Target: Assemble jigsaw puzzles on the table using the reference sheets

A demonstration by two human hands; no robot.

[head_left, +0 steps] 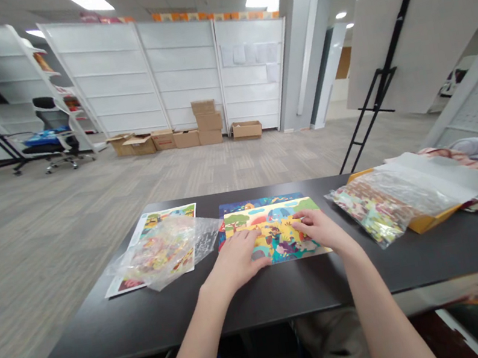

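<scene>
Picture board (pixel 278 232) lies under left hand (pixel 240 256) and right hand (pixel 320 229)

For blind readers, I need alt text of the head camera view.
A person's left hand and right hand touch a colorful picture board on a dark table. On the left, a clear bag lies over a printed sheet; on the right lies a bag with colorful contents.

Two hands (pixel 236 259) (pixel 322 229), at least two picture boards (pixel 278 233) (pixel 270 200), one tabletop (pixel 285 293)
</scene>
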